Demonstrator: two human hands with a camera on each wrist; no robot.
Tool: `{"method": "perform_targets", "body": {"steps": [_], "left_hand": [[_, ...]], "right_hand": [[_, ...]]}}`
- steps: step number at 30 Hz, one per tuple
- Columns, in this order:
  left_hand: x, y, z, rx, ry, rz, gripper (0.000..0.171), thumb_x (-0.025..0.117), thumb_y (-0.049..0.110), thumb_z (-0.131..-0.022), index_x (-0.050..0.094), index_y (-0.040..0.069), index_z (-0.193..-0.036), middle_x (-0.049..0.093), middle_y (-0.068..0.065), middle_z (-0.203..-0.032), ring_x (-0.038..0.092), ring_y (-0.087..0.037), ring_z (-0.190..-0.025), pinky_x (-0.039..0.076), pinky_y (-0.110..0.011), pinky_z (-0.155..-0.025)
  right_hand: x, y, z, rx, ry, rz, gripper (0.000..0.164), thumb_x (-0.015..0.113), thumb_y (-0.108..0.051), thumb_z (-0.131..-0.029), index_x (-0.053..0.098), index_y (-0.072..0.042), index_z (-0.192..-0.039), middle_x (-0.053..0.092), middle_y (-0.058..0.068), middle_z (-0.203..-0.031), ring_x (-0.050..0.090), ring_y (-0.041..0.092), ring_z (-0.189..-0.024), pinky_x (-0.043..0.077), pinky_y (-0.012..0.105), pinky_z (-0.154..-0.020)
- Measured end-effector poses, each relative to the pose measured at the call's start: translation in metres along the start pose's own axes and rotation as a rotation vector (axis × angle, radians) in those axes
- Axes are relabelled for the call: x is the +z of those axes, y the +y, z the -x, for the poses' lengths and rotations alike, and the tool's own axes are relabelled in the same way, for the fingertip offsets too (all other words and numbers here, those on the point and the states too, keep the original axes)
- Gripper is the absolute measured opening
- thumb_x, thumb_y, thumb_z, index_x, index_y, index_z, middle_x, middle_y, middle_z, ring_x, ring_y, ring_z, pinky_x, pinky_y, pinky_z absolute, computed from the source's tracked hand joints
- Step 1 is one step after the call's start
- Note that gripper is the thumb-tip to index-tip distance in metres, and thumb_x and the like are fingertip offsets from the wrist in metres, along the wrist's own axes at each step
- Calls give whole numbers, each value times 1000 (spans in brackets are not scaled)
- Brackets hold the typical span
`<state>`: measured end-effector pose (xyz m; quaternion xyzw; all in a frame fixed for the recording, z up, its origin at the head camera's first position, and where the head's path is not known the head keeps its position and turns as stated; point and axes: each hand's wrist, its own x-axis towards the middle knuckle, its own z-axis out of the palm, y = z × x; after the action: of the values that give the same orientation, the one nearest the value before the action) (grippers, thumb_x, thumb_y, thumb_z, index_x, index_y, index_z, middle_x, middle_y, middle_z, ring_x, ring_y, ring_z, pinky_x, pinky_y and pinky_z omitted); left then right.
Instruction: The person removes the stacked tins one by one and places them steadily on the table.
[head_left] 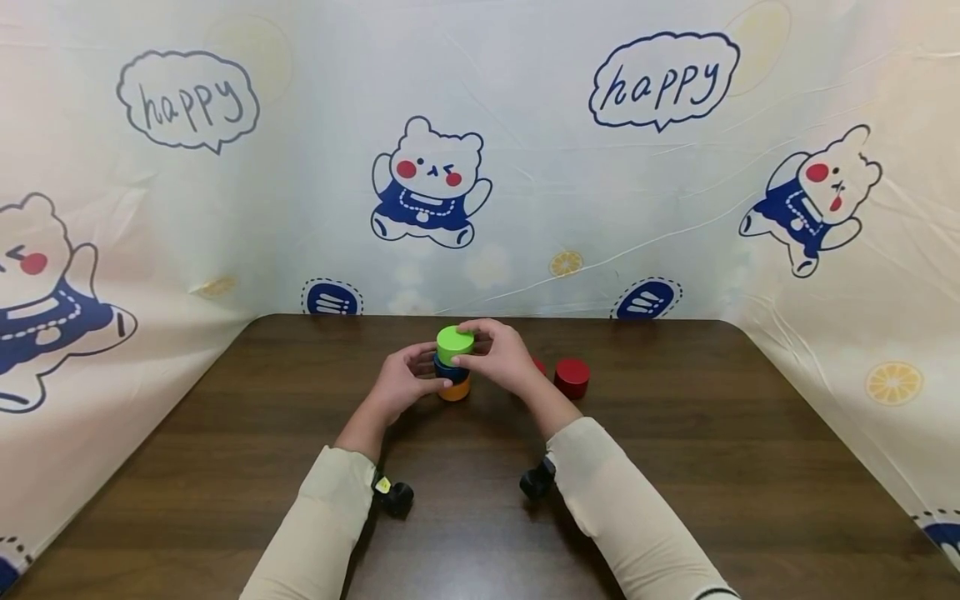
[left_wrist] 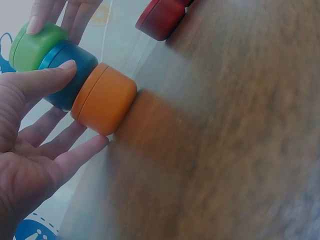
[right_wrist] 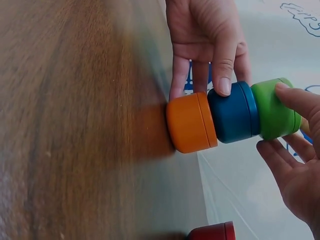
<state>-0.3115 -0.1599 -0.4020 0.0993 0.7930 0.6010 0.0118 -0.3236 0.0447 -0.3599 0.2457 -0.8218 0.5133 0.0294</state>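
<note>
Right hand (head_left: 501, 357) slightly higher than left hand (head_left: 396, 385), forearms (head_left: 633, 504) angled inward.

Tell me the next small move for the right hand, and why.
Probably loosen the right hand from the green lidded jar: it appears seated on the blue lidded jar, which stands on the orange lidded jar, and the left hand seems to steady the blue one.

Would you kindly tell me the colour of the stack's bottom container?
The bottom container is orange, clearest in the right wrist view.

Five jars (right_wrist: 231, 116), one table (head_left: 712, 467)
</note>
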Motion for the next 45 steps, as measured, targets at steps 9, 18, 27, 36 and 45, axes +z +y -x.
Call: {"method": "perform_targets", "body": {"steps": [9,18,27,36,45], "left_hand": [[0,0,-1,-5,-9,8,65,81,8,-79,54,13,-139,54,-14,-138,54,-33,-123,47,-46,-98],[-1,10,3,-17,-25,6,65,77,1,-82,50,8,-142,50,-19,-141,51,-37,-126,46,-47,-99],[0,32,19,-20,-32,6,64,76,1,-83,50,6,-141,50,-21,-141,50,-39,-126,45,-47,-100],[0,33,19,-32,-31,-13,64,75,1,-84,49,5,-142,49,-22,-141,49,-40,-126,44,-47,-101],[-1,1,0,-36,-11,6,67,79,5,-81,51,13,-142,50,-17,-142,50,-36,-127,44,-48,-101]], "right_hand": [[-7,1,5,0,29,-19,45,81,-17,-82,64,-11,-123,62,6,-123,64,25,-107,54,35,-88],[-11,3,11,-35,46,-23,45,81,-16,-81,64,-9,-122,61,7,-123,64,24,-106,54,34,-89],[-14,2,18,-57,68,-13,45,82,-16,-80,65,-10,-120,61,4,-122,64,21,-106,53,33,-91],[-24,3,28,-75,101,-27,44,82,-14,-79,65,-9,-119,62,5,-122,64,21,-106,52,32,-91],[-32,5,37,-96,124,-38,44,82,-9,-79,65,-7,-119,60,7,-123,64,22,-107,53,32,-90]]}}
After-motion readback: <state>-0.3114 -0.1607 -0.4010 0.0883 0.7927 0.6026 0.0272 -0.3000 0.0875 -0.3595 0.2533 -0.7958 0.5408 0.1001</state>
